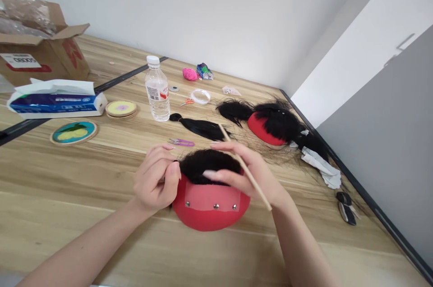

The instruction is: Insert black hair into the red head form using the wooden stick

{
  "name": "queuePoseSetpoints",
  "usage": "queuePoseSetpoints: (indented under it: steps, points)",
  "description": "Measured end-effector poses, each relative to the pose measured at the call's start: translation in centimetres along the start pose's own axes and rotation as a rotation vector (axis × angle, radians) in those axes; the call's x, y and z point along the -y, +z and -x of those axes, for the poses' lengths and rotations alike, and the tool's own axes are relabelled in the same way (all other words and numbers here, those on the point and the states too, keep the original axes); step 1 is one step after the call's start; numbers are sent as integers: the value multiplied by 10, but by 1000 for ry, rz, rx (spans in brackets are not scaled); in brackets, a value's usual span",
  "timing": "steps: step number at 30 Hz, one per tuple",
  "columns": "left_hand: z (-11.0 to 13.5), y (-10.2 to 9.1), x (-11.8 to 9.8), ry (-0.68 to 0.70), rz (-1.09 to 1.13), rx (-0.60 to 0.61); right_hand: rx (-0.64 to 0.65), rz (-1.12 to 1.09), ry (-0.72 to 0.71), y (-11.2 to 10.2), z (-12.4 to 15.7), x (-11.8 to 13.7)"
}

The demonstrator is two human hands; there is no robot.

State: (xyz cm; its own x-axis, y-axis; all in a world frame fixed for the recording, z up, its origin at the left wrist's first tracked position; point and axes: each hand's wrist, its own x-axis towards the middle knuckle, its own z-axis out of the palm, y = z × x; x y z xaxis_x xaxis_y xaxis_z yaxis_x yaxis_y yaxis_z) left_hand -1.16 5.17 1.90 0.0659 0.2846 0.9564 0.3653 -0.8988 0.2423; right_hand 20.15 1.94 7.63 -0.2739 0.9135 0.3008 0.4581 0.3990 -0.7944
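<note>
A red dome-shaped block (211, 221) sits on the table before me, with a patch of black hair (209, 161) over its upper part. Across its front lies a clear strip (213, 194), fixed by three round metal pins. My left hand (157, 176) is closed at the left edge of the block, its thumb and fingers pinched on what looks like a lock of black hair; the fingers mostly hide it. My right hand (245, 170) holds a thin wooden stick (252, 179) slantwise, its thumb and fingertips spread over the hair patch.
Purple thread snips (182, 142) and a tied black hair bundle (199, 128) lie just beyond the block. Farther back stand a water bottle (158, 93), tissue pack (57, 104) and cardboard box (67, 52). A second red block (262, 129) with hair is at right, near a white cloth (321, 167).
</note>
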Motion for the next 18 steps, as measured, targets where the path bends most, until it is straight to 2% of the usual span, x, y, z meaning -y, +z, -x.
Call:
queuePoseSetpoints:
  steps: [3,8,14,18]
  points:
    - [0,0,0,-3,0,5,128,77,-91,14,3,-5]
    - [-1,0,-4,36,-15,58,40,79,-58,29,0,-15]
    - [2,1,-4,75,-77,149,-62,-49,41,32,-6,-14]
    - [4,-1,-1,129,-128,191,-130,-61,110,32,-9,-19]
